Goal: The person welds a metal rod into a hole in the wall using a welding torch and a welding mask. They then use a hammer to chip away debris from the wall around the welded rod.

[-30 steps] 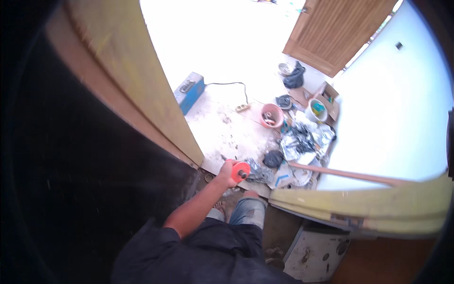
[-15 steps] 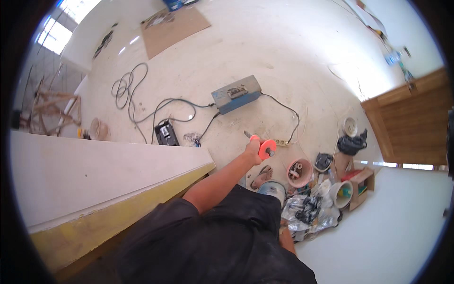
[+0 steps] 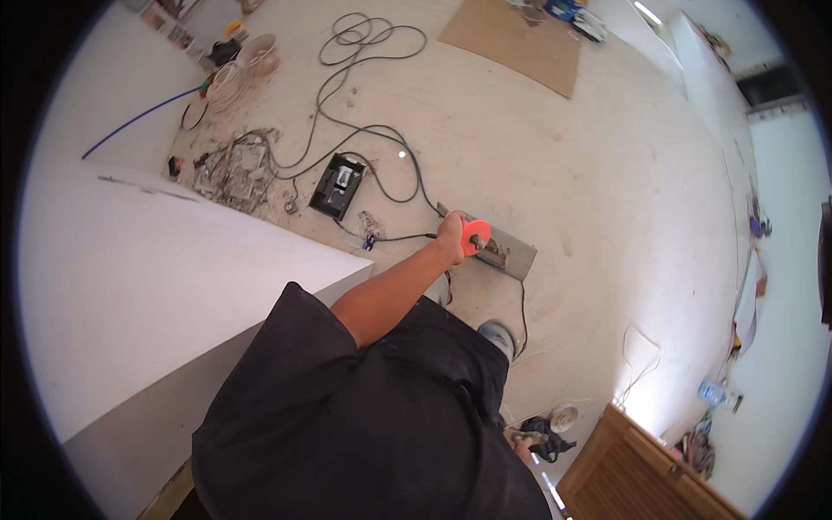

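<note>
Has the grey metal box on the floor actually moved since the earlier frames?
Cannot tell. The grey metal box sits elsewhere in the picture, but so do the cables and wooden door; the whole view swung round.

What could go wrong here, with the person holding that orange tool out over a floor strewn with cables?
Black cables loop across the floor near the person's shoe, so a step forward might snag one. The raised hand grips the orange tool out over the grey box; if it slipped it would likely land on that. A debris pile beside the white wall panel could also trip them.
</note>
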Demonstrator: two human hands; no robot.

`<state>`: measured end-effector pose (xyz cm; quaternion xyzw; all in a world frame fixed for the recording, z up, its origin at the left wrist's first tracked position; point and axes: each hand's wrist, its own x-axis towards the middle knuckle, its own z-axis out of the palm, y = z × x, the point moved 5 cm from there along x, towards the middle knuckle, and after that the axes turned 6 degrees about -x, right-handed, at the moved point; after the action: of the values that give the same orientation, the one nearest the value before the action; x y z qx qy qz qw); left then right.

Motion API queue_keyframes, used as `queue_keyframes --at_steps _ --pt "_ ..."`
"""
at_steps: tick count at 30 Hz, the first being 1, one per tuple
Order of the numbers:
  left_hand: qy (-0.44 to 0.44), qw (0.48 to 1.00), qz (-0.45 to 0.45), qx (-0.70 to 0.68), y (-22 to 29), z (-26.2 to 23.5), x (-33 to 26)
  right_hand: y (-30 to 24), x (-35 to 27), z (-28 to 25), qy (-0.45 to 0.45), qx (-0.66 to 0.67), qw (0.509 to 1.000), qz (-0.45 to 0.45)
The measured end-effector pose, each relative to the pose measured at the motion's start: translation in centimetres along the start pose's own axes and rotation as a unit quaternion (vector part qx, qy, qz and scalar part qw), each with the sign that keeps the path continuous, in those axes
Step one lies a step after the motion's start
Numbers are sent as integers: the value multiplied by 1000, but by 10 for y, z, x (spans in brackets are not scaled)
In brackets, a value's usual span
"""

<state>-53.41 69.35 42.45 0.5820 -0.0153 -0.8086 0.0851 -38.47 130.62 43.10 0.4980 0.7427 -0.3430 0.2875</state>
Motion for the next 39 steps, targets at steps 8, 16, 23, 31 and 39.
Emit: queue_keyframes --at_steps 8,16,23,31,39 --pt "-73 968 161 -181 158 5 8 -285 -35 169 -143 -287 938 -134" --pt "-49 907 250 -334 293 -50 34 -524 -62 347 -148 -445 857 -214" --pt "7 836 292 -464 424 -71 31 -777 -104 530 -74 -598 761 -240" --pt "-80 654 444 -608 583 -80 -18 -812 -557 813 -393 -410 530 -630" --pt "-272 586 463 -607 732 -129 10 -565 -792 966 -559 -318 42 -764"
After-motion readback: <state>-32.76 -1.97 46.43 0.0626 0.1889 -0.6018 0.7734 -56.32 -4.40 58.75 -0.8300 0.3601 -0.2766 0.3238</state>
